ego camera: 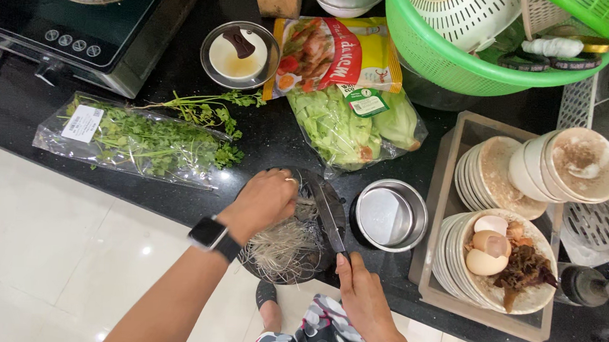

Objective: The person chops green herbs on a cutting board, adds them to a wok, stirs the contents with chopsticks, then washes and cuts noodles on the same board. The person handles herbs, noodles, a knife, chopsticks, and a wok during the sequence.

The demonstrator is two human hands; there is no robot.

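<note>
Black stone surface [16, 111], kitchen, seen from above; pale tiled floor below its near edge.

Dark round bowl [293, 227] at the near edge, about midway along, overhanging slightly toward the floor. Filled with a tangle of thin pale noodle-like strands [281, 251].

Knife [327, 208] laid across the bowl, long axis running from the near edge diagonally up and away to the left, blade over the strands, handle toward the body.

Right hand [363, 296] closed around the knife handle, just off the near edge; grip clenched, index finger extended along the back of the handle.

Left hand [267, 200] inside the bowl on its left side, fingers curled down onto the strands, pressing or bunching them; touching, just beside the blade. Dark watch [212, 236] on that wrist.

Outward: empty steel bowl [389, 215] just right of the dark bowl. Bagged herbs [135, 141] toward the left. Bagged lettuce [350, 128] behind, further from the edge. Tray of plates with eggshells [492, 252] at the right.
</note>
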